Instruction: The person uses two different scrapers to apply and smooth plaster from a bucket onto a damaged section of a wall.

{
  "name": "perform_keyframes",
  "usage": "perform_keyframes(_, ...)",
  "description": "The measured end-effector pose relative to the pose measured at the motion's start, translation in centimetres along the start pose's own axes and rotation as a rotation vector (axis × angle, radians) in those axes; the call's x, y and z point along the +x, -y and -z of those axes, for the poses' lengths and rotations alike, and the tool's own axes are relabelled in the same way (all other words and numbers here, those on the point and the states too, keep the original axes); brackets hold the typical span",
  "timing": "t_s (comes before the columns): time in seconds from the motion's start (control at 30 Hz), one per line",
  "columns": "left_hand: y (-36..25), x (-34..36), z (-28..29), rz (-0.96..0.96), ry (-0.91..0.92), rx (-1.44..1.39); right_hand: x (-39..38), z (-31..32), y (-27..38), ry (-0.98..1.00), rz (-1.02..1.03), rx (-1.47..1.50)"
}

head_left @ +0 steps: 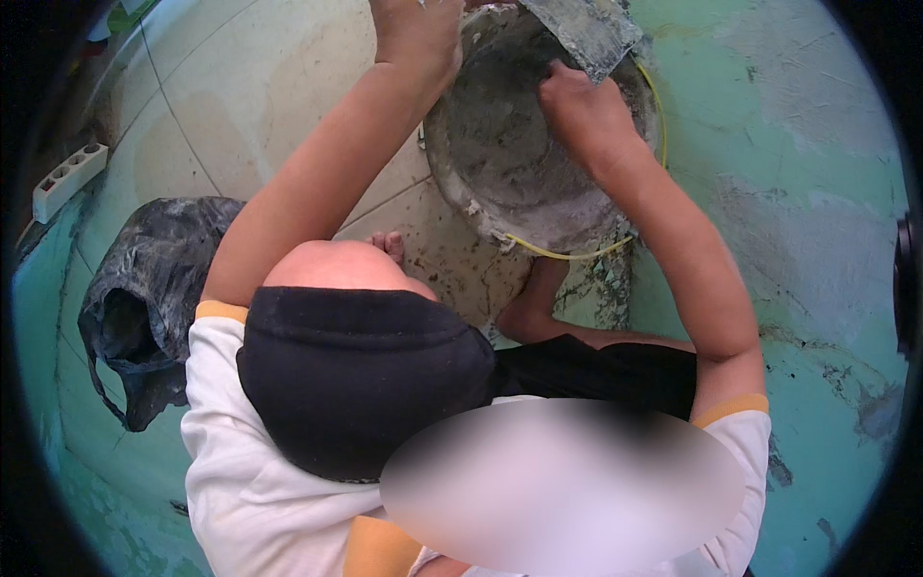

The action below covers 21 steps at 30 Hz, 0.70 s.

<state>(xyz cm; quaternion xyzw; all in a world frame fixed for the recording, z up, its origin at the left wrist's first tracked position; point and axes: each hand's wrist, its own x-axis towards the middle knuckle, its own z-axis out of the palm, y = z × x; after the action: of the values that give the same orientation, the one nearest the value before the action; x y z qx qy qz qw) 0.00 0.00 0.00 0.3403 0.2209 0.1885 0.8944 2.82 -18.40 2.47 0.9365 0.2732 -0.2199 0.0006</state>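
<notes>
A round bucket (510, 144) with grey wet mortar caked inside stands in front of me, a thin yellow band (577, 256) around its right and near side. My right hand (588, 113) is over the bucket's right part, fingers curled in a closed grip; what they hold is hidden. Just beyond it, a mortar-coated flat metal blade (588, 37), like a plastering trowel's, comes in from the top edge. I cannot tell which hand holds it. My left hand (420, 24) is at the bucket's far left rim, its fingers mostly cut off by the frame edge.
A crumpled black plastic bag (159, 288) lies open on the left. Beyond it is a white power strip (69, 181). Soiled beige tiles (250, 106) lie under the bucket's left. A green wall (798, 279) with grey patches rises on the right. My bare foot (529, 313) is near the bucket.
</notes>
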Motion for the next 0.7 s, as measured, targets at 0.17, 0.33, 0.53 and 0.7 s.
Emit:
perform_keyframes(0.17, -0.5, -0.2, -0.7, 0.008, -0.021, 0.024, -1.4, -0.7, 0.7, -0.066, 0.507, -0.485)
perform_keyframes(0.33, 0.6, 0.2, 0.0, -0.072, 0.041, 0.014, -3.1, 0.2, -1.5, 0.105, 0.613, -0.31)
perform_keyframes(0.53, 0.5, 0.1, 0.1, -0.113, 0.048, -0.006, -3.2, 3.3, -4.7, 0.21, 0.375, -0.408)
perform_keyframes(0.7, 0.9, 0.3, -0.3, -0.127, 0.068, -0.001, -0.6, 1.4, -6.3, 0.43, 0.36, -0.436)
